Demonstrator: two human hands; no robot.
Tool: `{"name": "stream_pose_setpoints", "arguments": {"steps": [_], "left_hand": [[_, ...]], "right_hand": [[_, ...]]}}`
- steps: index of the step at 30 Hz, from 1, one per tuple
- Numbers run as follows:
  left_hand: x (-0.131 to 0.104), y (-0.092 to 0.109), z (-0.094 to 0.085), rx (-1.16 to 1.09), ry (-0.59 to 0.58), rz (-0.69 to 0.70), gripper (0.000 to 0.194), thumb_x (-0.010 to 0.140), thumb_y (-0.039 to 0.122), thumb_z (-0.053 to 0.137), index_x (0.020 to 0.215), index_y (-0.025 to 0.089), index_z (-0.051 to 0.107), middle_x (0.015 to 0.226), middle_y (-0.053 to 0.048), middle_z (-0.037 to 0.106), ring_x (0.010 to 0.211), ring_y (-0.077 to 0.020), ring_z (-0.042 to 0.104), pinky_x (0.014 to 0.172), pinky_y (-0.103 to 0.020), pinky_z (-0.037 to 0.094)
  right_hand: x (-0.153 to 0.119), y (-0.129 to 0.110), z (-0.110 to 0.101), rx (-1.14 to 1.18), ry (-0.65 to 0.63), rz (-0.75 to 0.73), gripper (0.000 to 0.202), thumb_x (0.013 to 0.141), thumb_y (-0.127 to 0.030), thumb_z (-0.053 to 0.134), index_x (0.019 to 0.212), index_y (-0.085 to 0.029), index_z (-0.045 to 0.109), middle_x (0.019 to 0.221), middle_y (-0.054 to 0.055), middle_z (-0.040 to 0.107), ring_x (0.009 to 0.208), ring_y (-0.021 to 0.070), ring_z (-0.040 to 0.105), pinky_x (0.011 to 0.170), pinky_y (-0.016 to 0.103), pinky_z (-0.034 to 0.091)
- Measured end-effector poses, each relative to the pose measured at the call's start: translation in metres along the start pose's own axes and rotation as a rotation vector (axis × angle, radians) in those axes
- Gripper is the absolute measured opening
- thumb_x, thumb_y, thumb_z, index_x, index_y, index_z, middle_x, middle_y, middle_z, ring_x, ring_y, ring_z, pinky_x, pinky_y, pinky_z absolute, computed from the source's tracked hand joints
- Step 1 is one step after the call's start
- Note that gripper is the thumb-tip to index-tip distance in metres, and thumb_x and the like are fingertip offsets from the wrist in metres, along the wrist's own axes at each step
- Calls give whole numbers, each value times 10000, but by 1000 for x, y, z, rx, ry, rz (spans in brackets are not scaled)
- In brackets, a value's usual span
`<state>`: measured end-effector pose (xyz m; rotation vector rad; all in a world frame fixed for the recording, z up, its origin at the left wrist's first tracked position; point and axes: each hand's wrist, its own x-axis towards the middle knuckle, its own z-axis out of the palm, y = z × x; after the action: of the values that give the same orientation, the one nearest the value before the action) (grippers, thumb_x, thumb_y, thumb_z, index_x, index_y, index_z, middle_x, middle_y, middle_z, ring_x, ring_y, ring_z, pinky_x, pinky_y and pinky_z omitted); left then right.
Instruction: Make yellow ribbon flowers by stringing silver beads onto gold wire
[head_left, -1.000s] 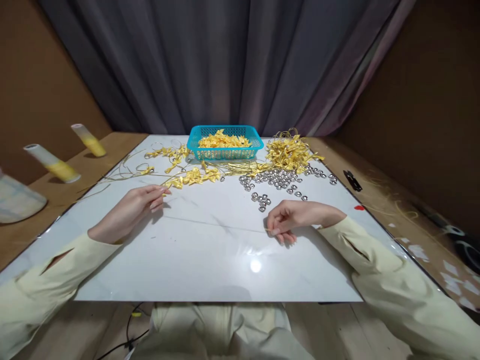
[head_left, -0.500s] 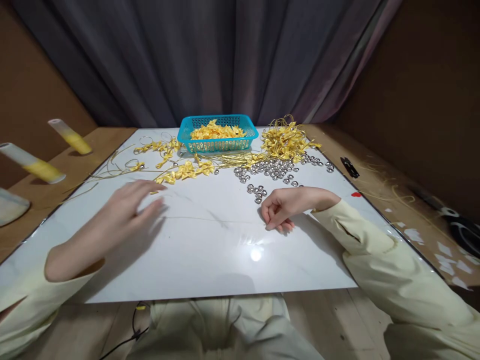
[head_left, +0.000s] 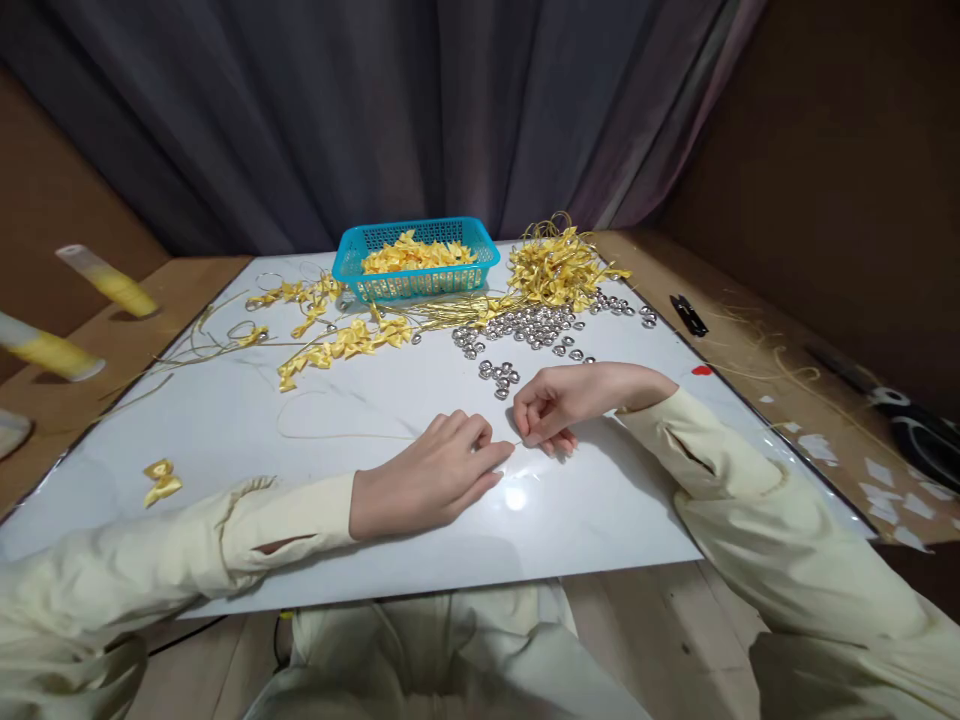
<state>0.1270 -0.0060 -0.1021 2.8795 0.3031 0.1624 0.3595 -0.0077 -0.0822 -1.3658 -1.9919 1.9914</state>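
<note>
Above the white tabletop, my right hand (head_left: 551, 410) pinches the end of a thin pale cord (head_left: 345, 436) between thumb and fingertips. Close against it on the left, my left hand (head_left: 435, 475) is closed, thumb and forefinger at the same cord near that end. The rest of the cord passes behind my left hand and curves in a loose loop on the table. Just beyond my right hand lies a small cluster of silver beads (head_left: 500, 376). A single yellow ribbon bow (head_left: 163, 482) rests beside my left sleeve.
At the back stands a blue basket (head_left: 416, 287) of yellow bows. Right of it are a tangled pile of gold cords with bows (head_left: 555, 265) and many silver beads (head_left: 529, 325). More bows (head_left: 349, 340) lie left. Scissors (head_left: 926, 440) and a black tool (head_left: 688, 315) sit right.
My left hand has swung from the left of the table to beside my right hand and closed at the cord. The bow by my left sleeve is now uncovered. My right hand keeps its pinch.
</note>
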Motion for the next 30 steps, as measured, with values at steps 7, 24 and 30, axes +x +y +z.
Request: {"name": "stream_pose_setpoints", "arguments": {"steps": [7, 24, 30], "left_hand": [[1, 3, -1, -54, -28, -69, 211, 932, 254, 357, 1029, 138, 505, 1005, -109, 484, 891, -227, 406, 799, -384, 364], [-48, -17, -18, 113, -20, -249, 241, 930, 376, 377, 890, 171, 497, 924, -66, 485, 842, -212, 389, 748, -372, 343], [-76, -30, -23, 193, 5, -353, 327, 916, 468, 387, 844, 173, 508, 915, -60, 483, 827, -209, 402, 751, -371, 333]], "right_hand": [[-3, -2, 2, -33, 41, -22, 301, 751, -406, 659, 787, -131, 542, 590, -1, 619, 499, 92, 565, 519, 225, 467], [-8, 3, -3, -72, 59, -15, 279, 742, -385, 656, 750, -131, 542, 615, 5, 619, 506, 80, 540, 518, 214, 451], [-10, 4, -6, -84, 80, 13, 265, 741, -372, 650, 751, -134, 533, 619, 5, 617, 514, 87, 547, 514, 214, 443]]}}
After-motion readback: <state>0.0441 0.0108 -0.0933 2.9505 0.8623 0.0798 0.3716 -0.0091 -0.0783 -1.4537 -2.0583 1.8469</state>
